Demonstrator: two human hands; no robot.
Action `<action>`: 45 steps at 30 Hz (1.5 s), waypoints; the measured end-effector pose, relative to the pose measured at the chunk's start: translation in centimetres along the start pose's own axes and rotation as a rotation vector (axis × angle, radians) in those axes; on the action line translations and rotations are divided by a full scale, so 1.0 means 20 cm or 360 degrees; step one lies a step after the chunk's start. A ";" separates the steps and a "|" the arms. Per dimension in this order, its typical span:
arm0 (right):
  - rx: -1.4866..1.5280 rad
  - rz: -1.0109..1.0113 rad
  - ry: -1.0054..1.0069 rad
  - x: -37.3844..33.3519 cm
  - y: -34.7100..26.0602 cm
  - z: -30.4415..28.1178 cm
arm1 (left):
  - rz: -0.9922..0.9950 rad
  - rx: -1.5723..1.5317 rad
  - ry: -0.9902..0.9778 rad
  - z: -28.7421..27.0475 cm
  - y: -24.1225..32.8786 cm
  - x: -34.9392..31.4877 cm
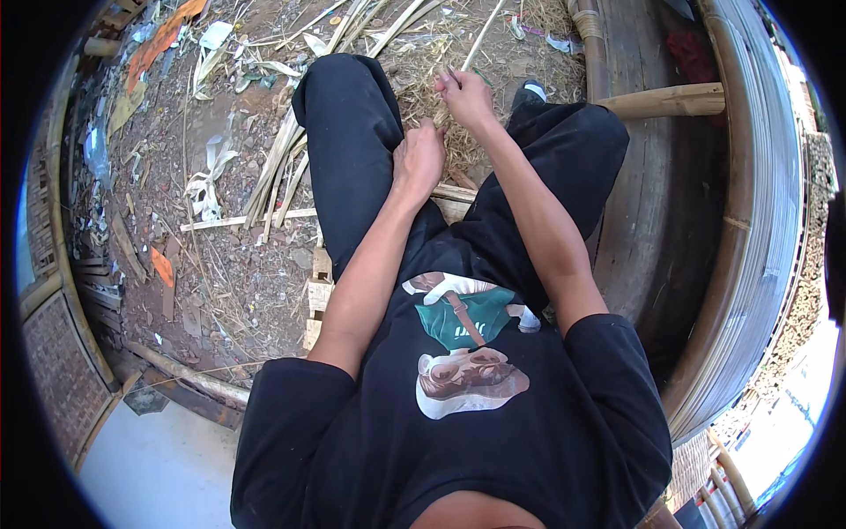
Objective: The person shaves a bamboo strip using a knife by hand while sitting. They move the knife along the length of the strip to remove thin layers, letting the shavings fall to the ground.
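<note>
My left hand (419,163) is closed between my knees, its fingers curled; whatever is in them is hidden. Slightly farther out and to the right, my right hand (465,99) is closed too, thumb pressed to the fingers. A thin pale strip (483,35), like split bamboo, runs from the far edge down to my right hand and seems to be pinched there. Both hands are close together above a heap of straw-coloured shavings (423,84). My forearms lie over my black trousers (348,141).
Long split strips (286,163) lie in a bundle left of my leg. Plastic scraps, a white bag (208,181) and orange pieces (162,266) litter the ground. At right are a wooden plank (643,212), a bamboo crosspiece (670,100) and a curved bamboo rail (738,194).
</note>
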State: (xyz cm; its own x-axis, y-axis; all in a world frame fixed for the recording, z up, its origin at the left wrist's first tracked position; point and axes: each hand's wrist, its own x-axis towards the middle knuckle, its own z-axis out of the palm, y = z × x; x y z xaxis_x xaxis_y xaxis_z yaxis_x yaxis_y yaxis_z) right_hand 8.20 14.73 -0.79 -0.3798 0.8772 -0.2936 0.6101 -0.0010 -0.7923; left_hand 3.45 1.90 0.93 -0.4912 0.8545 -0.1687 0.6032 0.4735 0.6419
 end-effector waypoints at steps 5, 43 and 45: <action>-0.0157 -0.0083 0.0247 -0.11 -0.06 0.03 | 0.0020 0.0097 -0.0012 0.02 -0.01 0.00; 0.0195 0.0001 -0.0233 0.43 0.00 -0.29 | -0.0393 -0.0918 -0.0466 -0.21 -0.01 0.07; 0.0296 -0.0042 -0.0301 0.38 -0.06 -0.29 | -0.0529 -0.0818 -0.0623 -0.29 0.03 0.09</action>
State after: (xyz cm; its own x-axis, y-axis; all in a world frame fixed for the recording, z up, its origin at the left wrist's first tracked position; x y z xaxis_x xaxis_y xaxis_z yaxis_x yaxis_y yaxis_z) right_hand 8.54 24.27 1.05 -0.5278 0.7728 -0.3524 0.4666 -0.0829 -0.8806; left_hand -0.75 2.50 5.27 -0.2782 0.7424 -0.6095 0.0424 0.6434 0.7644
